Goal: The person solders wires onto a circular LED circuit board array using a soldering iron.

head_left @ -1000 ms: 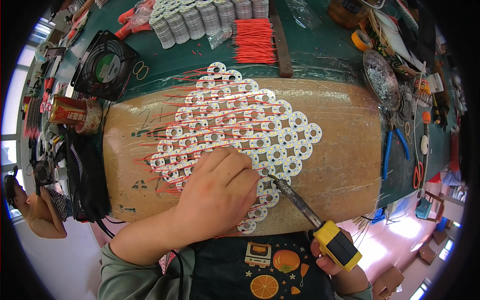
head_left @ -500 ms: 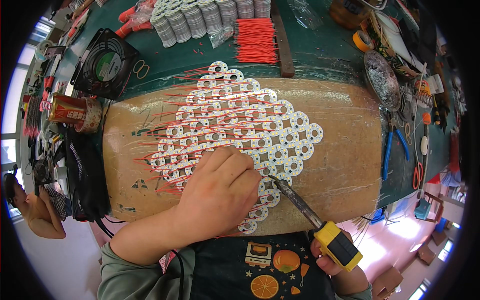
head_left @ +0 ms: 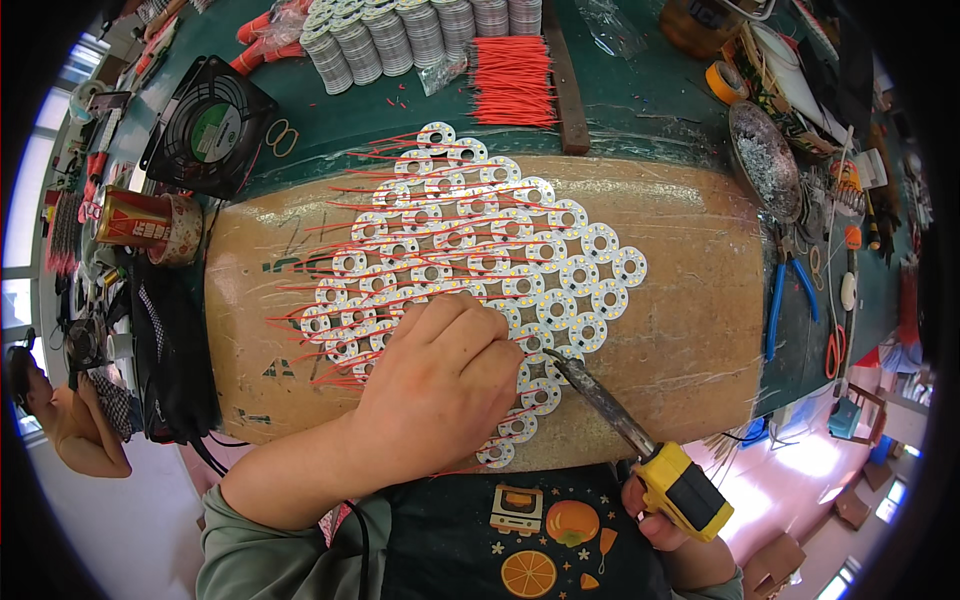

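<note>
Ring-shaped white LED circuit boards (head_left: pixel 579 272) lie in slanting rows on a brown board (head_left: pixel 690 300). Thin red wires (head_left: pixel 335 228) run across many of them and stick out to the left. My left hand (head_left: pixel 440 375) rests over the lower rows, its fingers closed in a pinch on a red wire; the fingertips are partly hidden. In my right hand (head_left: pixel 655 520) is a soldering iron (head_left: pixel 610 410) with a yellow and black handle. Its tip meets the rings just right of my left fingertips; exact contact is hard to tell.
Stacked ring boards (head_left: pixel 390 40) and a bundle of red wires (head_left: pixel 512 80) lie at the back. A black fan (head_left: pixel 212 125) and a can (head_left: pixel 140 218) stand left. On the right are a metal dish (head_left: pixel 765 160), blue-handled pliers (head_left: pixel 790 290) and scissors (head_left: pixel 835 350). Another person (head_left: pixel 75 420) sits far left.
The soldering iron's tip and handle have shifted slightly to the right, my right hand moving with them. My left hand stays almost in place.
</note>
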Tool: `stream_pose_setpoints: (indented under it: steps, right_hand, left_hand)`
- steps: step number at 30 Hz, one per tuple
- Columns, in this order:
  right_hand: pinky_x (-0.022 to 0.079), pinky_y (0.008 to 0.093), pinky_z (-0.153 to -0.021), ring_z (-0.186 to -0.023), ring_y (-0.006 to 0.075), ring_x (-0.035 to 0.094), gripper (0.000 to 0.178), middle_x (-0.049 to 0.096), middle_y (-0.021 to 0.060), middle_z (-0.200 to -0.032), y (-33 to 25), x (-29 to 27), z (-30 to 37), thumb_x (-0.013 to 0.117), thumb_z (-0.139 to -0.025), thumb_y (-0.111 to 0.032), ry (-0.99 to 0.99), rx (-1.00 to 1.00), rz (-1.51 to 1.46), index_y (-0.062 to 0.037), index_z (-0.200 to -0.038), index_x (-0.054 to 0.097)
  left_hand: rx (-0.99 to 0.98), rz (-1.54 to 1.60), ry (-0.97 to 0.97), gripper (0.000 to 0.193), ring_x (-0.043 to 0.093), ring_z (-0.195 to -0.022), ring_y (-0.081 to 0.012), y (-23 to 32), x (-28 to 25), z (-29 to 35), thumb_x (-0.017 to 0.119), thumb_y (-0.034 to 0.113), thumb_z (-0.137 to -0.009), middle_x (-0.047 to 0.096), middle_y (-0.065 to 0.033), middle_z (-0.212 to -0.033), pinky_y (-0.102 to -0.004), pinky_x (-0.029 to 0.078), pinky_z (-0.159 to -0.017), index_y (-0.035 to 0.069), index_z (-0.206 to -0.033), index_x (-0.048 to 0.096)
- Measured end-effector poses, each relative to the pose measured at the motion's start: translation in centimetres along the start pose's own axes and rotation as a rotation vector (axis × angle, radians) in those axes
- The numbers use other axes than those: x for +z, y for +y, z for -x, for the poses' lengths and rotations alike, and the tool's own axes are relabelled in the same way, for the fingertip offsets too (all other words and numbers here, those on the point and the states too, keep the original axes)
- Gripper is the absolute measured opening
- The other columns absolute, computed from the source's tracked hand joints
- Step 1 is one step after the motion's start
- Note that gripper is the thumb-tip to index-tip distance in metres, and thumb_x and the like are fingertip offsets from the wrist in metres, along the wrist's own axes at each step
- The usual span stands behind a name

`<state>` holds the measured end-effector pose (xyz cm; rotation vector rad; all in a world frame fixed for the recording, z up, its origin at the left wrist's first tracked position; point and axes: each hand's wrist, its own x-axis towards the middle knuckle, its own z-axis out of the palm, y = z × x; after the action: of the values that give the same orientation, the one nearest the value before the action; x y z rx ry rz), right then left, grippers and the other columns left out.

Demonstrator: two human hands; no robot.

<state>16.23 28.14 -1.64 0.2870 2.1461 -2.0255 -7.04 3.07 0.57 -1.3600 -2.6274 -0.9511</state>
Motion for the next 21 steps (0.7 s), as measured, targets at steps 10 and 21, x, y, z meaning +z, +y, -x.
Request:
stream_pose_setpoints:
  steps: [10,21]
  right_hand:
    - [0.049,0.0339,-0.056,-0.063,0.0250,0.065,0.032,0.064,0.0040,-0.074,0.3,-0.3,0.2,0.082,-0.083,-0.038,0.011,-0.015,0.008,-0.0090,-0.085,0.067]
    - [0.048,0.0345,-0.054,-0.061,0.0258,0.064,0.033,0.063,0.0048,-0.073,-0.4,-0.7,-0.8,0.080,-0.084,-0.039,-0.006,-0.080,0.072,-0.0100,-0.082,0.065]
  left_hand:
    - [-0.004,0.003,0.006,0.022,0.063,-0.091,-0.0286,0.1,0.0,0.0,0.077,-0.001,-0.070,0.063,-0.0082,-0.096,-0.0391,0.053,-0.081,0.005,-0.090,0.069]
    - [-0.010,-0.005,-0.019,0.020,0.063,-0.089,-0.0282,0.3,-0.5,-0.3,0.077,0.001,-0.072,0.063,-0.0082,-0.095,-0.0389,0.053,-0.080,0.005,-0.090,0.069]
